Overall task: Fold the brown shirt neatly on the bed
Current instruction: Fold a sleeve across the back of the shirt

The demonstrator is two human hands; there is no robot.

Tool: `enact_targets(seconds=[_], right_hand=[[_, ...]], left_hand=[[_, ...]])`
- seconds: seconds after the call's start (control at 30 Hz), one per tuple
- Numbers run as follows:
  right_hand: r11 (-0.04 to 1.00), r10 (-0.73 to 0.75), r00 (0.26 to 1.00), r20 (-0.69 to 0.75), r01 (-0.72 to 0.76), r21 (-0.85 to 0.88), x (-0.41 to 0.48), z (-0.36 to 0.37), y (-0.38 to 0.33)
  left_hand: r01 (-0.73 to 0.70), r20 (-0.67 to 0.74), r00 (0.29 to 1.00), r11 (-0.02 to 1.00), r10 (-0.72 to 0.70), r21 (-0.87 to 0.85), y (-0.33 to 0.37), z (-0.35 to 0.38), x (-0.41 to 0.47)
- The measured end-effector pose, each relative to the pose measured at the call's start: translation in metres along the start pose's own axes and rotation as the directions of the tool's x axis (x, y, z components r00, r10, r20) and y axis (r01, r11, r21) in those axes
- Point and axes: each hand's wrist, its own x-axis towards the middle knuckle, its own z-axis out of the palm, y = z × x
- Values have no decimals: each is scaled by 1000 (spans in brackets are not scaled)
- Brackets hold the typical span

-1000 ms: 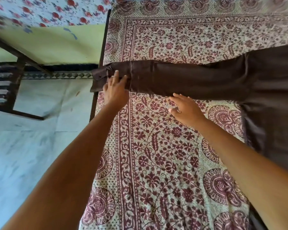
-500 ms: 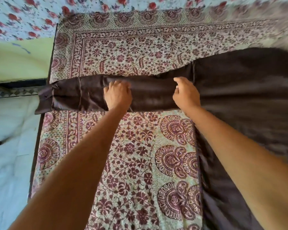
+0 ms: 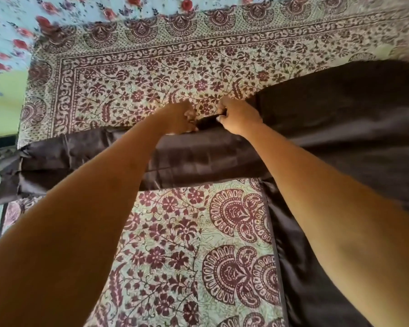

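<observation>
On bed [image 3: 175,244], left hand [image 3: 178,119], right hand [image 3: 237,116] grip shirt [image 3: 340,128].

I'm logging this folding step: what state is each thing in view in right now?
brown shirt: unfolded, spread flat on the bed sheet.
sleeve: stretched out leftward, cuff past the sheet's left edge.
left hand: fingers curled on the sleeve's far edge.
right hand: fingers curled, gripping the shirt near the armpit.
bed sheet: spread out, under the shirt.
</observation>
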Motion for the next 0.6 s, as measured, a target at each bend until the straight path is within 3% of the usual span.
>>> enact_targets(seconds=[0.07,0.13,0.2,0.27,0.3,0.37,0.43,0.5,0.6], right_hand=[[999,15,995,-95,-10,51,3,3,-1],[991,20,980,-199,6,133,4,6,-4],[982,-37,986,-165,67,178,1,9,-7],[963,-152,986,-66,163,213,-10,13,-7],[957,-209,974,-86,222,187,-18,16,-5],[961,-259,930,-262,275,23,-36,24,5],[983,-182,904,-387,152,-107,-54,33,17],[987,-30,939,-341,-27,-160,-68,43,31],[964,98,965,-244,-153,-217,-76,53,45]], left_hand=[[13,38,999,994,-17,105,2,-3,5],[51,-122,992,996,-42,69,-2,-7,12],[122,-337,930,988,-146,-92,-7,-4,13],[179,-449,873,981,-191,-69,-6,11,4],[170,-502,849,985,-164,-35,-5,21,-3],[85,-585,809,996,-54,26,-2,40,-19],[-32,-542,836,993,90,116,2,62,-30],[-94,-423,889,974,176,207,3,85,-33],[-32,-369,920,963,134,269,-7,101,-35]])
